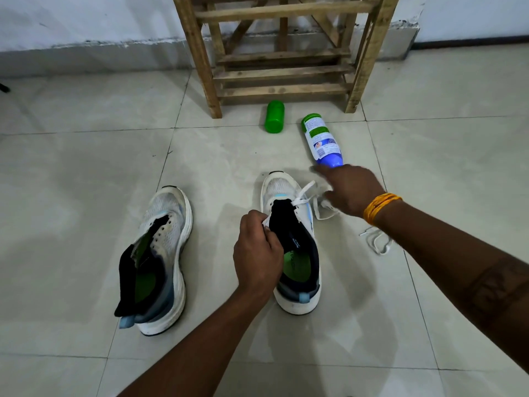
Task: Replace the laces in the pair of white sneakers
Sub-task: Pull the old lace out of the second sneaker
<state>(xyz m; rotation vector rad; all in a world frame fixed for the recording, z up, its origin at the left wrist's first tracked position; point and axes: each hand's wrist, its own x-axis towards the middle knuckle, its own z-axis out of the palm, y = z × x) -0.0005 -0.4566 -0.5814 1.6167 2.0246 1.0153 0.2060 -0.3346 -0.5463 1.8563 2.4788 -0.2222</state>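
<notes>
Down on the tiled floor (86, 173) your two white sneakers stand side by side, toes toward 12 o'clock, apart from each other. Your left sneaker (160, 253) at 8 o'clock has bare eyelets and its black tongue flopped out over the heel. Your right sneaker (294, 242) sits near centre; your left hand (259, 253) curls over its inner collar, fingers pinching the eyelet edge beside the tongue. A white lace (303, 196) crosses the lowest eyelets and trails off toward 2 o'clock, where your right hand (350, 189) reaches over it, blurred; you cannot tell whether those fingers are spread or nipping the lace. An orange thread band (379, 207) wraps that wrist. A second loose lace (378, 242) lies coiled on the floor at 3 o'clock, just beside the right forearm.

Open floor runs wide to 9 o'clock and to 3 o'clock. At 12 o'clock a wooden rack (280, 58) stands against the wall, closing that side. A green cap (274, 116) and a blue-and-white bottle (322, 140) lie in front of it, the bottle's end just beside your right fingertips. Its label print and the small lettering inside the right sneaker's collar are too small to read.
</notes>
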